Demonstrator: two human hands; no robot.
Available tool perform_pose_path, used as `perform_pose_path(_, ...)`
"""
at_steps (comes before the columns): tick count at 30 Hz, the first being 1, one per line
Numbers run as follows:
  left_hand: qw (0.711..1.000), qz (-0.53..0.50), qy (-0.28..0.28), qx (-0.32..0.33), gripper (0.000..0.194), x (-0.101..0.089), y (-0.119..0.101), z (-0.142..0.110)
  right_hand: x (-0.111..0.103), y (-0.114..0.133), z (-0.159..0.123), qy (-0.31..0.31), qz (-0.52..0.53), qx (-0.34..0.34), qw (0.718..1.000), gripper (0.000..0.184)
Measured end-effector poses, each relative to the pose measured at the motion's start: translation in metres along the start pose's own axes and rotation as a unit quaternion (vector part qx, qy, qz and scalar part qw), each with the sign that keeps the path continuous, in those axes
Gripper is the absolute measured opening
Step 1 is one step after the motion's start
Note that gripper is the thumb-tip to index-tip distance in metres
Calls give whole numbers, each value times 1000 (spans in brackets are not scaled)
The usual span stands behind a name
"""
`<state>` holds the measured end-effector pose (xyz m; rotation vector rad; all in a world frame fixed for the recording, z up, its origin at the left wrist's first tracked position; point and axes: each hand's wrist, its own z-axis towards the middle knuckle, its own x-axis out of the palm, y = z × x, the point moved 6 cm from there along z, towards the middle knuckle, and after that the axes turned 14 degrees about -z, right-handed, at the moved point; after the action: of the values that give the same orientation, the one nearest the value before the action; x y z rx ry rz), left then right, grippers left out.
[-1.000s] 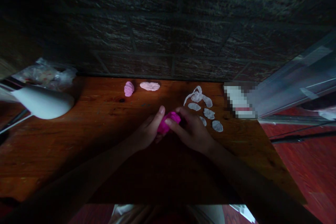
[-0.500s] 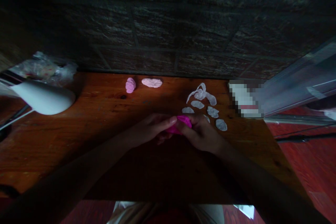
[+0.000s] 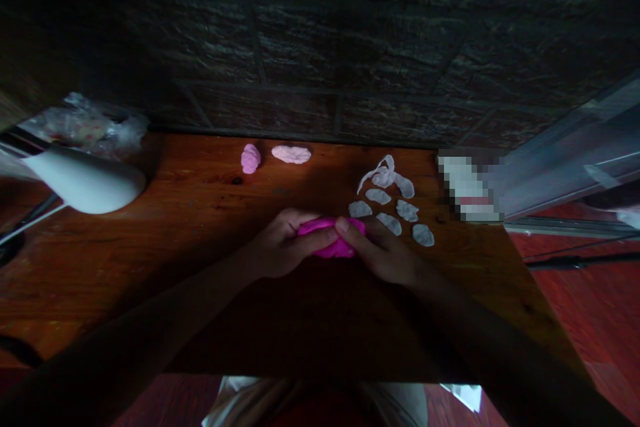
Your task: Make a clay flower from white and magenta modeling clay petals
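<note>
A lump of bright magenta modelling clay [image 3: 334, 250] is held between both hands above the wooden table [image 3: 200, 233]. My left hand [image 3: 283, 243] grips its left side, thumb lying across the top. From the right, my right hand [image 3: 385, 250] holds it too, with the thumb pressed on it near the other thumb. Most fingers are hidden beneath the clay. Just beyond my right hand lie several thin, flat white pieces [image 3: 378, 197] and a curled white strip [image 3: 404, 185]. Farther back are a purplish-pink lump [image 3: 251, 159] and a pale pink flattened lump [image 3: 291, 154].
A white rounded object, perhaps a lamp head [image 3: 95, 183], stands at the left with a crumpled clear plastic bag [image 3: 100, 130] behind it. A dark stone wall [image 3: 300, 47] borders the table's back. At the right are a blurred-out pale box [image 3: 470, 187] and a translucent panel [image 3: 575, 153].
Both thumbs have come together on top of the magenta clay, which shows wider between my hands. My left hand has turned slightly. The other pieces have stayed in place.
</note>
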<state>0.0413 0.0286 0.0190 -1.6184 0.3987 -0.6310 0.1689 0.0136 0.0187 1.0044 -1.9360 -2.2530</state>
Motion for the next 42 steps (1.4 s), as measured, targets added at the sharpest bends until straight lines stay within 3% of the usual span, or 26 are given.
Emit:
perform_pose_path(5, 1000, -4, -5, 1, 43, 3, -3, -3, 5, 0, -2, -6, 67, 20, 998, 55)
perform_pose_path(9, 999, -45, -11, -13, 54, -2, 9, -3, -2, 7, -3, -75, 28, 0, 997, 55)
perform_pose_path(13, 997, -57, -52, -25, 65, -11, 20, 2, -7, 10, -4, -125, -2, -15, 992, 55)
perform_pose_path(22, 987, 73, -65, 127, 56, -6, -11, -2, 7, -3, -3, -9, 159, 64, 985, 35)
perform_pose_path(27, 990, 50, -69, 116, 59, -7, -8, -3, 8, 6, -3, -3, 139, 14, 990, 27)
perform_pose_path(30, 991, 36, -37, 120, 59, -7, -10, -1, 9, 8, -5, -14, 117, 9, 993, 31)
perform_pose_path(35, 983, 144, 25, 111, 41, -6, -16, 1, 13, 6, -5, 22, 43, -6, 999, 33)
perform_pose_path(38, 984, 150, 22, 94, 44, -8, -14, 1, 11, 6, -4, 42, 10, -13, 999, 38)
perform_pose_path(42, 989, 125, -9, 81, 46, -9, -11, 1, 1, 8, -1, 1, -1, -17, 1000, 46)
